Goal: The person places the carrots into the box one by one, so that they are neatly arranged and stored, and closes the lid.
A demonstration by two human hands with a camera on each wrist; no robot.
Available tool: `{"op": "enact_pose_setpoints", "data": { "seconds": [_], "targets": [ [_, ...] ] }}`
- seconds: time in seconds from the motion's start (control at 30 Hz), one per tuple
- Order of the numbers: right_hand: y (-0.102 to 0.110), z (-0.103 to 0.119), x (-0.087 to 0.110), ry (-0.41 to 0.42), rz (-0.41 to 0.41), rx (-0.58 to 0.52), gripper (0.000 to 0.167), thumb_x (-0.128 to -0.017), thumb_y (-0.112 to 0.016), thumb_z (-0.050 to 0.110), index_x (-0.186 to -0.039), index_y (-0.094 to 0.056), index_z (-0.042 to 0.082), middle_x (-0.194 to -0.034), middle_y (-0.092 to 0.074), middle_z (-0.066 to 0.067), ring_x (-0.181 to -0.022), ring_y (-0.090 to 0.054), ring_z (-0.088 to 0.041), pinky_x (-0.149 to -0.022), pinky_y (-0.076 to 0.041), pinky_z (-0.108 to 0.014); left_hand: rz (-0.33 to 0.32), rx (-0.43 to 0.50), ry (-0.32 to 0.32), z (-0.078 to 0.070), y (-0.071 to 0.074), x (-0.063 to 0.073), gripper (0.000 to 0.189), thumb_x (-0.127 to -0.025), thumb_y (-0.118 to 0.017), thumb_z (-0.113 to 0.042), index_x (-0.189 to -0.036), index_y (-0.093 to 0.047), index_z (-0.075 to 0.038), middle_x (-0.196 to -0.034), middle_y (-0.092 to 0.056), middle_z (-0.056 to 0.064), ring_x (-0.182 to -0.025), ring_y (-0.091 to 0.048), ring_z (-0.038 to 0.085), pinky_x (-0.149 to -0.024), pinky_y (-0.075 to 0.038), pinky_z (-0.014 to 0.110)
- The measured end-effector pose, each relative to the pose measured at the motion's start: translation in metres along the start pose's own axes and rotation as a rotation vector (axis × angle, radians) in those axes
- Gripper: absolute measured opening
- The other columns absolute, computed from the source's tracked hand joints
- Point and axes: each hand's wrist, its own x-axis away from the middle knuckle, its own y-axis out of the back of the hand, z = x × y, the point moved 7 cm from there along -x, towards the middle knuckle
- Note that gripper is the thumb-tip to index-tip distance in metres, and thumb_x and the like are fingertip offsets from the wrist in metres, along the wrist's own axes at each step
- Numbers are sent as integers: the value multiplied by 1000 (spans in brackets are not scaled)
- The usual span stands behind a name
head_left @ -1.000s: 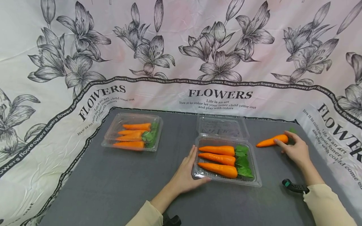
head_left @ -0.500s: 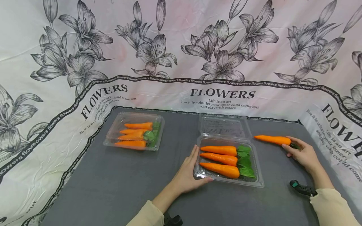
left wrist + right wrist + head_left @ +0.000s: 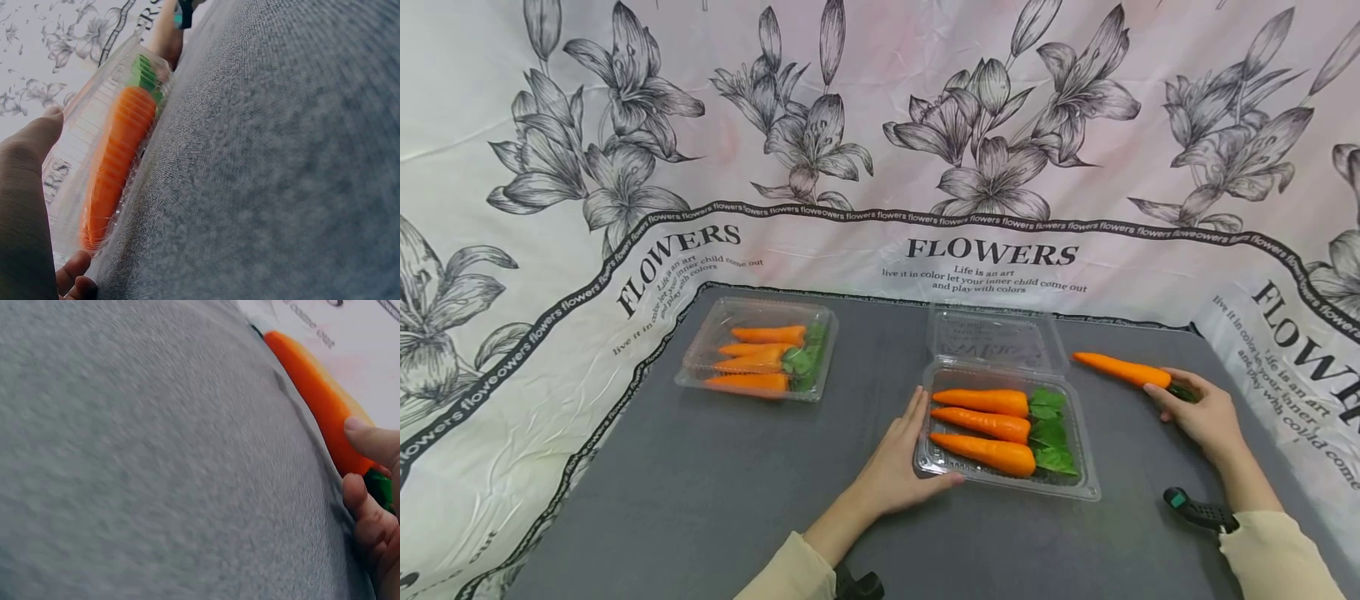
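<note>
In the head view, a clear plastic clamshell box (image 3: pixel 1086 487) stands with its lid (image 3: pixel 996 337) folded back. Three orange carrots (image 3: pixel 981 427) lie side by side in it, their green leaves at the right end. My left hand (image 3: pixel 891 467) rests against the box's left side, fingers straight and thumb along the near rim. Right of the box, my right hand (image 3: pixel 1206 412) pinches a single carrot (image 3: pixel 1120 369) near its leafy end. This carrot's tip points up and left. The right wrist view has the thumb (image 3: pixel 372 440) on its orange body; its green top is partly hidden.
A second clear box (image 3: pixel 700 321), closed, with several carrots inside, stands at the left on the grey tabletop (image 3: pixel 722 492). A white cloth printed with flowers (image 3: pixel 820 250) hangs behind and around the sides.
My right hand has shifted right and slightly down toward the carrot's leafy end. The carrot has turned, its tip now higher and farther left. My left hand stays at the box.
</note>
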Motion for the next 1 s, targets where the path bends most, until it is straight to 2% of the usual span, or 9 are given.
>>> {"op": "enact_pose_setpoints", "data": {
  "seconds": [0.17, 0.23, 0.3, 0.5, 0.57, 0.67, 0.8, 0.87, 1.0],
  "targets": [
    [-4, 17, 11, -5, -56, 96, 81, -99, -71, 54, -155, -50, 0, -88, -63, 28, -59, -67, -15, -62, -45, -24, 8, 10, 4, 0, 0, 2, 122, -86, -83, -59, -173, -3, -26, -178, 0, -13, -156, -34, 29, -118, -38, 61],
    [-6, 27, 19, -3, -92, 125, 79, -99, -71, 53, -154, -52, -1, -94, -70, 14, -57, -66, -14, -61, -44, -25, 9, 9, 6, 0, 0, 2, 123, -86, -83, -60, -173, -2, -26, -178, 0, -13, -155, -34, 29, -117, -39, 61],
    [-8, 38, 27, -5, -123, 116, 77, -99, -71, 52, -153, -54, 0, -101, -69, 11, -56, -66, -14, -60, -44, -26, 10, 9, 9, 0, -1, 2, 123, -86, -83, -60, -172, -2, -27, -178, 1, -14, -155, -35, 29, -117, -40, 61],
    [-6, 59, 46, -24, -212, -29, 45, -102, -71, 45, -127, -72, 9, -83, -60, 40, -54, -65, -13, -52, -45, -25, 6, 7, 12, 1, 0, 0, 123, -86, -82, -62, -172, 0, -29, -178, 1, -15, -156, -33, 28, -117, -39, 61],
    [-8, 62, 49, -23, -230, -20, 40, -102, -69, 46, -122, -73, 11, -83, -59, 41, -53, -64, -10, -49, -44, -27, 0, 4, 10, 1, 0, -1, 123, -86, -82, -62, -172, 0, -30, -178, 1, -14, -155, -34, 27, -117, -40, 61],
    [-16, 66, 50, 11, -238, 77, 47, -101, -70, 48, -130, -72, 11, -104, -73, 18, -57, -58, -1, -56, -43, -25, -6, 2, 6, 1, 1, -1, 123, -86, -82, -61, -172, 0, -29, -178, 0, -13, -155, -35, 27, -116, -40, 61],
    [-29, 69, 49, 76, -231, 191, 60, -97, -76, 46, -140, -68, 4, -131, -71, -22, -49, -45, -6, -59, -38, -28, -2, 2, 9, 2, 1, -1, 123, -86, -82, -62, -172, 0, -29, -178, 0, -12, -155, -35, 27, -117, -40, 61],
    [-33, 68, 48, 102, -230, 220, 60, -96, -79, 44, -137, -69, 1, -129, -71, -25, -46, -44, -10, -57, -37, -27, 2, 3, 11, 2, 0, -1, 123, -86, -82, -62, -172, 0, -29, -178, 0, -12, -155, -34, 27, -117, -39, 61],
    [-39, 63, 44, 140, -222, 242, 59, -95, -81, 42, -134, -71, 0, -123, -74, -25, -77, -66, -27, -63, -39, -26, 9, 4, 18, 3, -2, -1, 123, -87, -81, -62, -172, 1, -30, -177, 2, -14, -156, -32, 28, -117, -39, 61]
  ]
}}
